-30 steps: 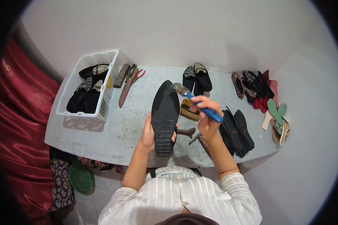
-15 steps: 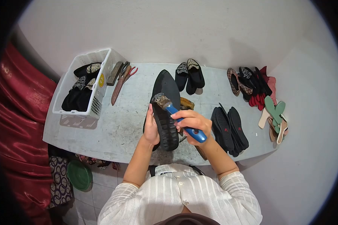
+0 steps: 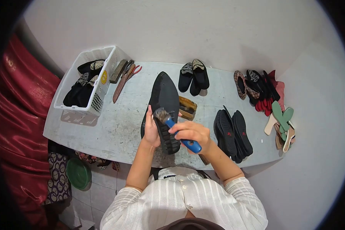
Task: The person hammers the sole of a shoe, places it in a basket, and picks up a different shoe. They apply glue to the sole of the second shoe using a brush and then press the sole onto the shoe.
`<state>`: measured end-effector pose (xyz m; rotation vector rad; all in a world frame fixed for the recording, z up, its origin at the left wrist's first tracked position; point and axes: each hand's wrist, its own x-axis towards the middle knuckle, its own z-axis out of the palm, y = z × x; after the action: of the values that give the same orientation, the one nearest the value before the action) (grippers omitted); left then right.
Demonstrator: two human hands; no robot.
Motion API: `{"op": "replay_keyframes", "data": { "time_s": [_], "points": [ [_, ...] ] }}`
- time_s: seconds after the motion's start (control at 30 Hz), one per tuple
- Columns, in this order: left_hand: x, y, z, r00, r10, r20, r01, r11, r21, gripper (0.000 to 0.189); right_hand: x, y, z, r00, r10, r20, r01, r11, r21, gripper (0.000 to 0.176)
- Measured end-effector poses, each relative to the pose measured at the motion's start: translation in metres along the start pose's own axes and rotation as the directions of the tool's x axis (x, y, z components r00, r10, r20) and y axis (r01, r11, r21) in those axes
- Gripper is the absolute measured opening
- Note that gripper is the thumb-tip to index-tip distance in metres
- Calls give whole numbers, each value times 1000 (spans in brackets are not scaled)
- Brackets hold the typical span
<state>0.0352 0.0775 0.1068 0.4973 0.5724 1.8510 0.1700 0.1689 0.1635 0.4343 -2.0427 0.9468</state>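
A black shoe sole [image 3: 165, 94] is held over the table, its ridged heel part toward my body. My left hand [image 3: 151, 130] grips its left side, thumb up along the edge and the other fingers mostly hidden behind it. In my right hand [image 3: 193, 135] is a brush [image 3: 191, 145] with a blue handle, closed in the fingers. Its dark bristles rest on or just over the middle of the sole. Behind the sole, on its right, lies a yellowish-brown open box [image 3: 188, 108].
A white basket [image 3: 97, 103] of black shoes stands at the left, beside scissors [image 3: 123, 82] and red-handled pliers [image 3: 135, 71]. Patterned shoes [image 3: 193, 78] lie at the back. Black soles [image 3: 234, 134] are on the right, near green insole pieces [image 3: 283, 115] and more shoes [image 3: 257, 86].
The brush and my right hand have moved slightly down and left over the sole. The sole has shifted a little left, and more of the yellowish-brown box shows.
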Motion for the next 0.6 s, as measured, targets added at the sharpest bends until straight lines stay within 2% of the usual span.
{"op": "replay_keyframes", "data": {
  "time_s": [0.07,0.1,0.13,0.17,0.2,0.23,0.27,0.33,0.37,0.43,0.53,0.6],
  "points": [
    [-2,-3,-2,999,10,31,-10,1000,2,74,-6,2,-5,999,-4,33,3,1000,29,28],
    [-3,-3,6,999,-6,-50,5,1000,-17,75,-9,7,-9,998,57,-16,-55,993,108,17],
    [-5,-3,10,991,-25,-132,20,999,-38,75,-11,9,-13,991,123,-60,-109,976,190,18],
    [-8,-4,8,990,-22,-138,17,999,-36,75,-9,12,-21,979,118,-164,-81,974,212,33],
    [-10,-3,5,998,-7,-69,5,999,-40,76,-21,33,-27,962,68,-263,-4,971,239,29],
    [-11,-3,2,1000,9,3,-9,999,-44,78,-19,29,-29,875,265,-404,-150,944,293,30],
    [-13,-2,1,1000,14,1,-14,999,-43,78,-23,48,-37,861,232,-453,-92,947,309,18],
    [-18,-2,-3,995,26,-95,-33,997,-69,81,-28,75,-39,770,395,-501,-267,913,310,8],
    [-20,-3,-8,997,40,-72,-45,996,-77,80,-36,90,-38,771,395,-499,-267,913,310,8],
    [-21,-3,-10,994,54,-90,-59,997,-52,79,-58,120,-32,759,541,-363,-590,807,-31,11],
    [-24,-3,-11,990,86,-116,-87,996,2,78,-84,157,-18,713,625,-317,-675,734,-73,12],
    [-25,-2,-10,986,107,-127,-104,994,32,77,-99,179,-14,722,630,-287,-680,722,-126,14]
  ]
}}
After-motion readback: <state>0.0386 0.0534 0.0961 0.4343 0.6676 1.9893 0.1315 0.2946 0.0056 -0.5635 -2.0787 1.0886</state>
